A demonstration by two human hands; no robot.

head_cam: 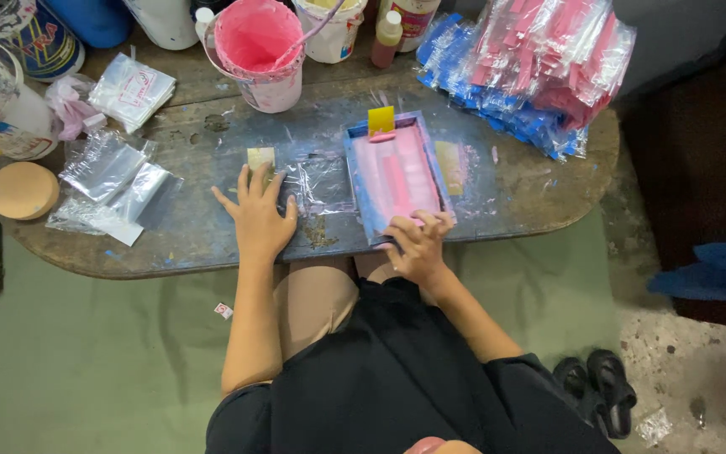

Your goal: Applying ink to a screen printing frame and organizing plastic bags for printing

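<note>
My left hand [258, 217] lies flat on the worn table [178, 240], fingers spread, fingertips at a small pale yellow card [260, 156] and next to a clear plastic bag [321, 181]. My right hand [418, 244] grips the near edge of a small blue-framed printing screen [397, 176] smeared with pink ink. A yellow squeegee [381, 120] stands at the screen's far end.
A bucket of pink ink [260, 52] with a stick sits behind the screen. Stacks of pink and blue packets [531, 71] lie far right. Loose clear bags [111, 181], a round tan lid [23, 190] and paint cans [2, 92] are on the left. Black sandals [598, 388] rest on the floor.
</note>
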